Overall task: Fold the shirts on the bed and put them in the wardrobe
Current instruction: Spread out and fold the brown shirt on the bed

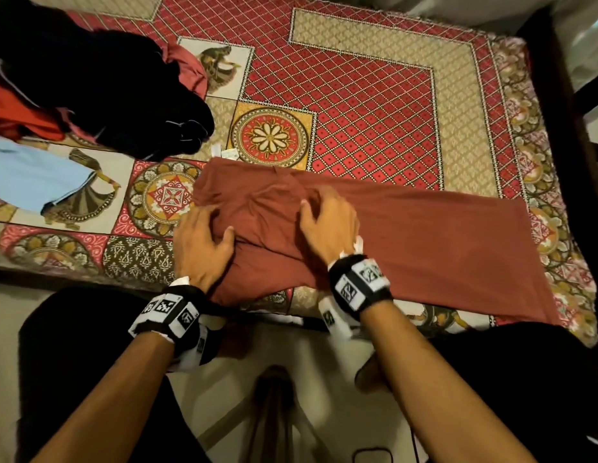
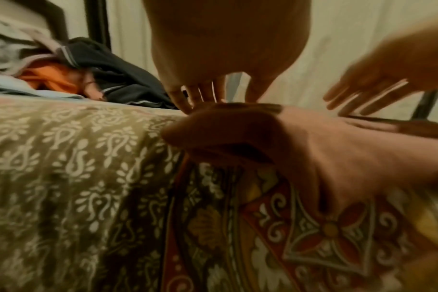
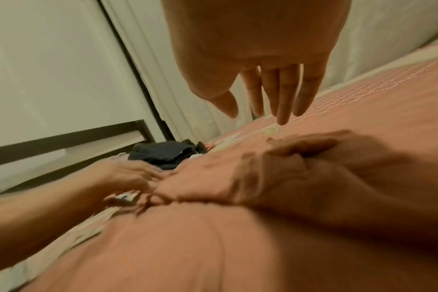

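A rust-red shirt [image 1: 424,235] lies stretched along the front edge of the bed, its left end bunched into folds. My left hand [image 1: 204,235] rests on that bunched end, fingers spread and thumb pressed into the cloth. In the left wrist view its fingertips [image 2: 185,98] point down onto the top of the fold [image 2: 313,148]. My right hand [image 1: 327,215] lies a little to the right, with its fingers spread over the shirt. The right wrist view shows those fingers [image 3: 283,102] straight, just above the cloth [image 3: 213,247]. Neither hand grips anything.
A heap of black clothes [image 1: 107,88] fills the bed's far left, with an orange-red garment [image 1: 20,115] and a light blue one [image 1: 30,175] beside it. The patterned sheet [image 1: 374,111] is bare behind the shirt. A dark bed frame [image 1: 558,111] runs along the right.
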Available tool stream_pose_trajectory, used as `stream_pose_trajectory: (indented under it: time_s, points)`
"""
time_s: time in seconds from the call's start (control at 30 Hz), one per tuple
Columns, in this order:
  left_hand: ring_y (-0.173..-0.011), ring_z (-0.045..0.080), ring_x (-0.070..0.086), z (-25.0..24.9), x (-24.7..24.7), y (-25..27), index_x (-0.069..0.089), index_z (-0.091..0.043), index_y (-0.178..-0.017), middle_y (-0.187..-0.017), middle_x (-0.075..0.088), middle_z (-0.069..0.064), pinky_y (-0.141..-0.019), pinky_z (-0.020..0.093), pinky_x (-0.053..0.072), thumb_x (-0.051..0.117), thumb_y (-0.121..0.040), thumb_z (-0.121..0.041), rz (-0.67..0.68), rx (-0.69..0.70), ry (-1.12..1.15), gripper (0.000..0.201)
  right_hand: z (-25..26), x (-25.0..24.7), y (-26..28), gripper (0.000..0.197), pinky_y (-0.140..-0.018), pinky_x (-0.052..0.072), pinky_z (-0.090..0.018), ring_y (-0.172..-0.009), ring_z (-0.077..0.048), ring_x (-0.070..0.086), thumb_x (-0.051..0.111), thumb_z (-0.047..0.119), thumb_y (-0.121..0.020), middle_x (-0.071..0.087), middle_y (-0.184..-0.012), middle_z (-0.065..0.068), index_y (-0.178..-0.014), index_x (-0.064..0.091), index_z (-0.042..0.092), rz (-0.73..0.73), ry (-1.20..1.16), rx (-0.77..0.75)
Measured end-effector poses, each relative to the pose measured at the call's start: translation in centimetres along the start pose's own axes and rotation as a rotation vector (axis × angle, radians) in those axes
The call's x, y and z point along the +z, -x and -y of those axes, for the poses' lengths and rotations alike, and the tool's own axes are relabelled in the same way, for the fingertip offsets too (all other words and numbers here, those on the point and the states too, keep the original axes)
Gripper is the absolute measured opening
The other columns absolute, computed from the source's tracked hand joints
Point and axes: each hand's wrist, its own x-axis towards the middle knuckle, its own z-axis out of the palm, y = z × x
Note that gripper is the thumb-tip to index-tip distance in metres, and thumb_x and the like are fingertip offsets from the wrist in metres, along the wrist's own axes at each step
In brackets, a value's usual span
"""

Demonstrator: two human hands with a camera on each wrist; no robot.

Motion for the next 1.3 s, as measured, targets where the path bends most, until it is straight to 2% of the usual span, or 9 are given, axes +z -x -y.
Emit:
stream_pose_trajectory:
  time_s: [0.23,0.47,0.67,0.77,0.9,1.03,1.1,1.17,1.3]
  points:
    - [-0.112,0.026,0.051,1.3,-0.7,-1.2,0.072,-0.019,-0.093,-0.105,0.064,0.002,-0.107,0.047,0.026,0.075,-0.088,-0.036,-0.001,-0.232,0.038,0.018,2.5,3.8,-9.0,0.022,-0.100,0.046,-0.038,-0.107,-0.031,0.067,0.070,0.042,-0.087,0.075,-0.105,-0.006,-0.090,0.069,0.021,0.222,0.077,0.136]
    - [-0.104,0.028,0.050,2.1,-0.8,-1.3,0.065,-0.014,-0.082,-0.098,0.064,0.005,-0.101,0.045,0.029,0.071,-0.092,-0.031,-0.002,-0.283,0.024,0.020,0.5,4.4,-9.3,0.019,-0.088,0.048,-0.038,-0.107,-0.036,0.065,0.061,0.030,-0.094,0.072,-0.109,-0.013,-0.107,0.065,0.016,0.064,0.093,0.138]
    - [-0.128,0.035,0.045,-0.1,-0.5,-1.0,0.059,-0.011,-0.121,-0.131,0.054,0.017,-0.110,0.053,0.031,0.060,-0.096,-0.028,-0.032,-0.057,-0.129,0.031,1.6,4.4,-8.5,0.036,-0.088,0.050,-0.042,-0.107,-0.035,0.065,0.047,0.033,-0.103,0.068,-0.119,-0.015,-0.130,0.056,0.011,-0.030,0.261,-0.159]
    - [-0.155,0.026,0.021,-0.6,1.4,-0.3,0.040,-0.019,-0.154,-0.166,0.029,0.009,-0.123,0.057,0.017,0.041,-0.103,-0.047,0.143,0.218,-0.243,0.058,0.9,5.5,-6.7,0.061,-0.112,0.040,-0.050,-0.139,-0.032,0.048,0.029,0.048,-0.105,0.050,-0.152,-0.016,-0.151,0.042,0.009,0.087,0.329,-0.364]
    - [-0.159,0.020,0.005,1.3,2.5,1.0,0.019,-0.024,-0.164,-0.173,0.009,0.000,-0.126,0.057,0.005,0.021,-0.101,-0.062,0.274,0.144,-0.330,0.073,-1.8,6.1,-6.0,0.083,-0.127,0.005,-0.051,-0.158,-0.019,0.005,0.014,0.066,-0.102,0.006,-0.172,-0.005,-0.164,0.007,0.012,0.367,0.512,-0.305]
    - [-0.158,0.023,0.006,1.0,0.8,1.8,0.020,-0.016,-0.163,-0.172,0.009,0.006,-0.127,0.053,0.006,0.030,-0.103,-0.059,0.196,-0.010,-0.227,0.074,-0.1,4.2,-3.9,0.081,-0.127,0.008,-0.051,-0.157,-0.024,0.012,0.027,0.063,-0.102,0.014,-0.170,-0.012,-0.162,0.016,0.010,0.247,0.341,-0.236]
    - [-0.151,0.033,0.026,0.2,-0.3,3.3,0.035,-0.010,-0.156,-0.164,0.031,0.016,-0.124,0.053,0.020,0.051,-0.101,-0.044,0.030,-0.208,0.010,0.066,0.5,2.0,-0.3,0.062,-0.117,0.031,-0.043,-0.144,-0.027,0.041,0.048,0.048,-0.100,0.045,-0.156,-0.013,-0.151,0.043,0.013,0.006,0.076,-0.145]
    - [-0.130,0.037,0.048,-1.3,-0.8,5.9,0.051,-0.008,-0.140,-0.136,0.056,0.016,-0.110,0.048,0.038,0.068,-0.092,-0.033,-0.131,-0.430,0.289,0.057,0.8,0.4,5.6,0.028,-0.085,0.046,-0.032,-0.106,-0.026,0.065,0.060,0.036,-0.094,0.073,-0.112,-0.006,-0.115,0.069,0.019,-0.198,-0.203,0.140]
    - [-0.097,0.027,0.066,-3.4,0.4,9.4,0.066,-0.015,-0.106,-0.097,0.069,0.001,-0.082,0.032,0.047,0.083,-0.084,-0.030,-0.028,-0.768,0.687,0.032,0.4,3.9,15.2,0.032,-0.076,0.055,-0.040,-0.081,-0.026,0.071,0.071,0.040,-0.074,0.073,-0.073,0.001,-0.080,0.073,0.008,-0.130,-0.825,0.870]
